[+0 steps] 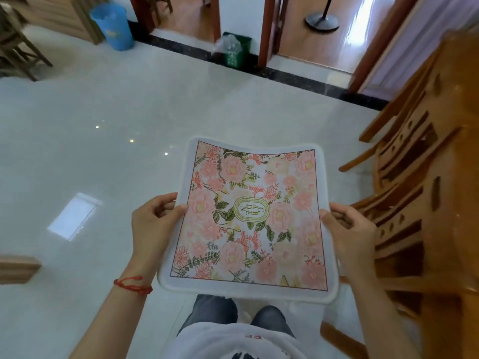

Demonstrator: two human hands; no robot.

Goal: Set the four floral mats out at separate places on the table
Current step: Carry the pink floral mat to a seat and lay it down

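Pale glossy tiled floor (108,161) filling most of the view, with ceiling-light reflections and a dark border strip before two doorways at the far side. Wooden table (464,120) along the right edge, only its orange top partly in frame, with wooden chairs (404,177) pushed in against its near side. Blue bin (112,25) at far left and green bin (237,50) between the doorways, both well apart from the work.

Floral mat (248,218), pink blooms and a central "GARDEN" oval inside a white border, carried flat and face up over the floor, just left of the chairs and not yet on the table. Slight sag across the middle, consistent with soft fabric supported only at two sides. Whether more mats lie stacked beneath: cannot tell.

Left hand (153,224) pinching the mat's left edge, thumb on top, fingers curled under; red string bracelet (132,285) at the wrist. Right hand (350,226) gripping the right edge likewise. Two-sided hold apparently chosen to keep the limp mat spread and level for laying down. Judged stage: carrying toward a place at the table, no mat visibly set.
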